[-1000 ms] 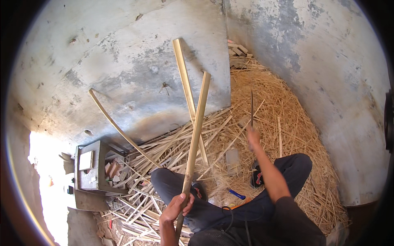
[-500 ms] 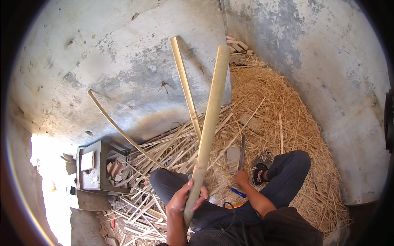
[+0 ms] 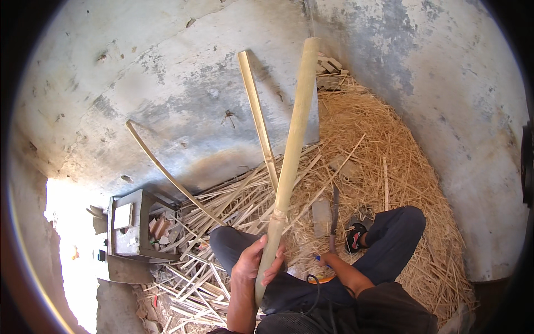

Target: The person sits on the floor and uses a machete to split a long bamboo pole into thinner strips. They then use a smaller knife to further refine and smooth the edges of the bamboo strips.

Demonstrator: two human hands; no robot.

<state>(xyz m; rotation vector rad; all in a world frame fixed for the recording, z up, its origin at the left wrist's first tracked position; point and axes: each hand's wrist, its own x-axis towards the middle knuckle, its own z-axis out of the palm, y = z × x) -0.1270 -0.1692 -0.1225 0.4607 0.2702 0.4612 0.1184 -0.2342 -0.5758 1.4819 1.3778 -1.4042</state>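
Observation:
My left hand (image 3: 258,261) is wrapped round the lower part of a long bamboo piece (image 3: 295,133), which rises in front of me toward the wall, leaning slightly right. Its pale outer side and a joint above my hand show. By my lap, the fingers of my right hand (image 3: 328,260) are closed on a slim blue pen-like thing (image 3: 318,258), mostly covered by the hand. Just beyond lies a long dark-bladed knife (image 3: 334,214) with a brownish handle, apart from my fingers, beside a grey brick (image 3: 321,214).
Split bamboo strips (image 3: 189,284) are heaped at left, and shavings (image 3: 372,133) cover the right side. A split bamboo length (image 3: 257,111) and a curved strip (image 3: 167,172) lean at the wall. A box-like wooden stand (image 3: 130,222) holds broken pieces. My shoe (image 3: 356,236) rests among the shavings.
My right hand has let go of the knife, which now lies on the shavings, and has moved back to the blue thing. The bamboo in my left hand has risen slightly.

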